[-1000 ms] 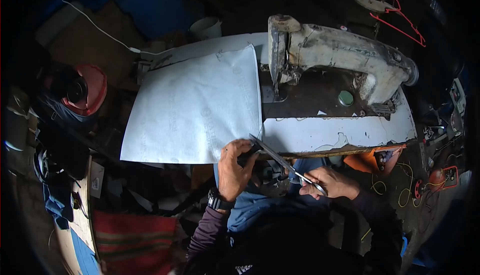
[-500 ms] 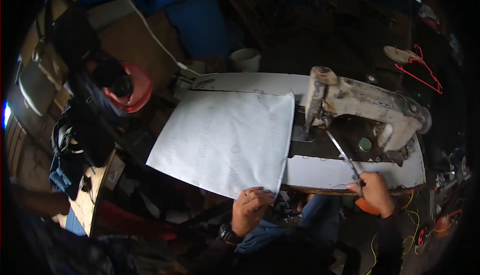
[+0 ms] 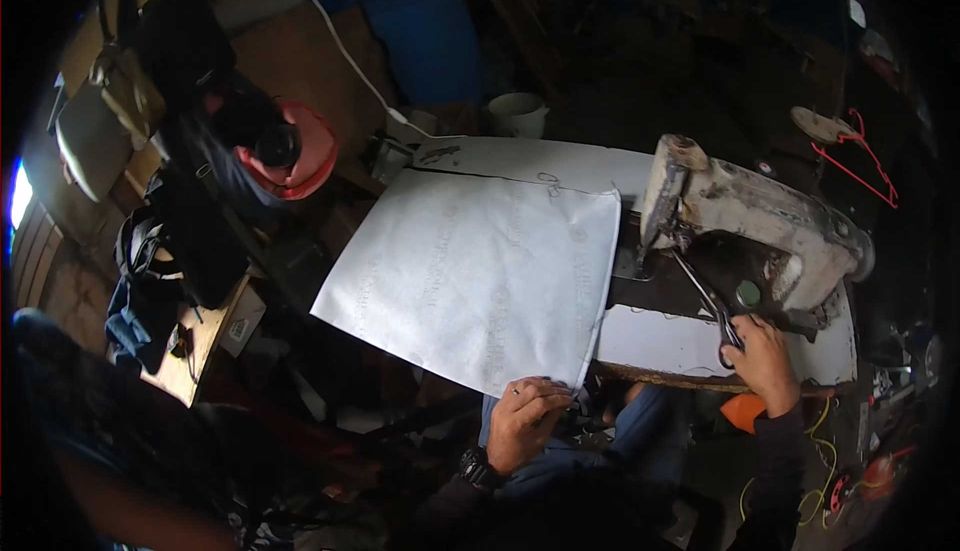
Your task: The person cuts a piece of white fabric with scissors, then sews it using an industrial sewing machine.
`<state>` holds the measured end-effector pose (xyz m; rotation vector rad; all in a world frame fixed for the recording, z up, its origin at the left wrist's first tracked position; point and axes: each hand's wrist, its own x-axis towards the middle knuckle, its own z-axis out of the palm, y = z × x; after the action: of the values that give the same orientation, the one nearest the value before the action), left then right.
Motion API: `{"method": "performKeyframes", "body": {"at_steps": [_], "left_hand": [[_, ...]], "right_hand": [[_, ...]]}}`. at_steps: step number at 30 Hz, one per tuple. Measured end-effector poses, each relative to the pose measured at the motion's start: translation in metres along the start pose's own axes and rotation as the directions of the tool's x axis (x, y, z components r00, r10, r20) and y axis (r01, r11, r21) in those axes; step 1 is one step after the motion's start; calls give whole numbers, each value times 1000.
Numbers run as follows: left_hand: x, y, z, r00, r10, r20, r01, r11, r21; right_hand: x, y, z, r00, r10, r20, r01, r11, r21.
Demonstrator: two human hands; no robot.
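A large white sheet [image 3: 470, 276] with faint printing lies across the left part of the sewing table [image 3: 660, 336]. My left hand [image 3: 523, 421], a dark watch on its wrist, grips the sheet's near right corner at the table's front edge. In my right hand [image 3: 762, 356] is a pair of scissors [image 3: 708, 296], held by the handles over the table front, blades pointing toward the needle area of the worn sewing machine [image 3: 760, 211]. Past the scissors, a small green round object [image 3: 747, 294] rests by the machine's base.
A white bucket [image 3: 517, 116] stands behind the table. A red hanger [image 3: 860, 161] is at the far right, and a pink-red container [image 3: 305, 156] at the left. Yellow cord [image 3: 822, 461] hangs at the lower right. Someone's blurred arm [image 3: 130, 501] shows at the lower left.
The view has shifted, so the table and machine appear farther right. My right hand and the scissors have moved slightly forward relative to the table. My left hand still grips the sheet's corner.
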<state>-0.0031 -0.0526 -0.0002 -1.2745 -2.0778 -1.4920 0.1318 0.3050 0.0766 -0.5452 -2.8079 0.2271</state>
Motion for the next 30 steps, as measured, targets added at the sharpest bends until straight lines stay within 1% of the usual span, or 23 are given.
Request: {"method": "performKeyframes", "body": {"at_steps": [2,3,4,5,7,8,9,10,12,14,15,16,18,20,21,23,24,25,26,27,28,29,30], "left_hand": [[-2,0,1,1000,1,-1,-1,1000,-13],[-3,1,-1,1000,-1,-2,1,1000,-20],[-3,2,-4,1000,-3,-5,3,1000,-23],[-1,6,-9,1000,5,7,-5,1000,-14],[-1,11,-15,1000,18,22,-17,999,-28],[-2,15,-19,999,24,34,-23,999,-32],[-1,23,-24,998,13,63,-11,1000,-29],[-4,26,-28,997,-28,71,31,998,-50],[-11,31,-33,989,-104,101,115,988,-104],[14,58,-51,922,-259,287,316,932,-177],[26,53,-54,928,-214,306,270,950,-155],[36,47,-56,930,-179,321,229,965,-128],[68,31,-44,878,-312,363,340,940,-15],[108,5,-14,902,-249,353,239,968,74],[123,-8,8,930,-191,315,148,977,154],[142,-47,59,965,-84,248,4,952,306],[153,-56,74,931,-121,343,-18,927,375],[156,-62,91,912,-152,382,-56,875,481],[167,-52,96,881,-245,404,20,874,485],[169,-54,112,879,-280,385,30,840,541],[173,-37,111,879,-337,337,103,825,556],[165,-48,143,950,-288,123,187,836,515],[160,-60,170,974,-204,-94,224,852,473]], "right_hand": [[-12,-1,9,971,-149,-185,131,986,-106],[-14,-22,0,987,-56,-148,66,996,67],[-17,-30,7,984,-26,-178,71,965,251],[-19,-45,10,984,-34,-177,93,938,335],[-19,-68,28,975,-134,-176,204,855,477],[-17,-84,38,982,-118,-148,182,811,556],[-13,-93,46,971,-160,-177,232,806,545],[-7,-98,46,949,-216,-230,302,834,462],[3,-94,54,938,-193,-287,296,878,376],[15,-82,49,925,-135,-354,272,888,372],[25,-67,52,902,-153,-405,286,912,293],[34,-57,54,914,-109,-390,212,950,231],[49,-35,69,873,-110,-475,127,992,4],[56,-25,76,957,-55,-284,34,996,-78],[59,-20,77,974,-61,-217,28,988,-150],[66,-8,82,970,-86,-227,52,987,-150],[65,-18,63,985,-58,-162,50,997,-54],[64,-8,69,985,-78,-156,72,996,-46],[66,-16,57,999,10,-33,-9,1000,28],[63,-9,62,997,-47,-62,50,998,39],[62,-14,50,1000,-5,10,3,981,192],[62,2,49,996,-85,4,82,971,225],[59,22,50,995,-99,7,96,978,184]]}}
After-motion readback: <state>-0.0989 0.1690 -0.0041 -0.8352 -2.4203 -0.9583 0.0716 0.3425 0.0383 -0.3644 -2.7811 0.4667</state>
